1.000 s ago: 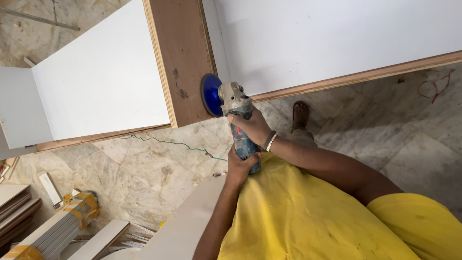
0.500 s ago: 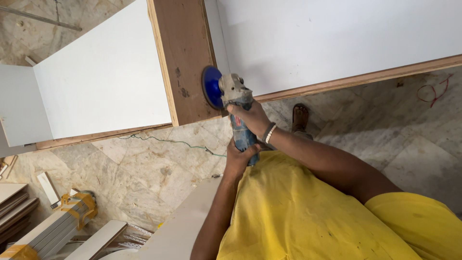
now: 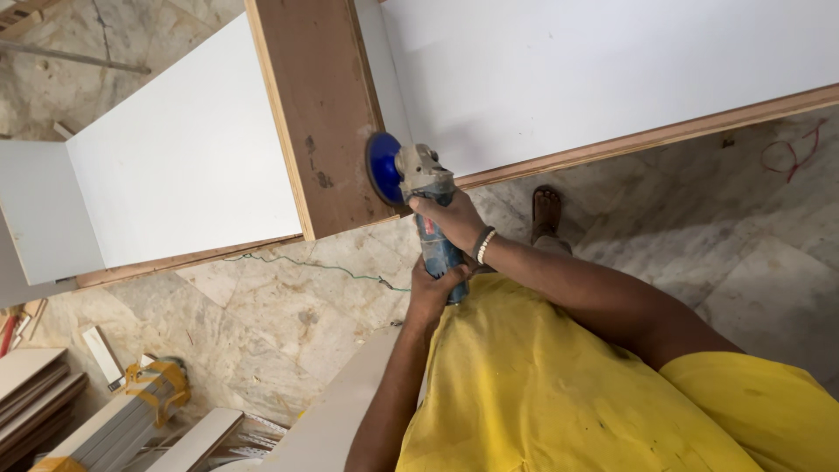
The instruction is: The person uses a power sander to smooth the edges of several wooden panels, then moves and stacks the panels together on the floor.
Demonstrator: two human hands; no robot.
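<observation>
From up here I see both hands wrapped around an angle grinder [image 3: 426,201]: my right hand [image 3: 454,223] is clenched over the grey head and upper body of the tool, a pale bead bracelet [image 3: 485,246] on that wrist, while my left hand [image 3: 434,291] grips the blue rear handle just below it. The grinder's round blue disc [image 3: 382,167] sits flat against the brown wooden edge board [image 3: 319,114] of a cabinet, near that board's lower end. White laminated panels [image 3: 188,166] lie on either side of the brown board. Below the hands is my yellow shirt [image 3: 559,385]. A sandalled foot [image 3: 546,212] stands on the marble floor [image 3: 262,323] just beside the cabinet's lower edge, and a thin green wire [image 3: 306,265] runs across the floor. Stacked boards [image 3: 105,419] lie at lower left.
</observation>
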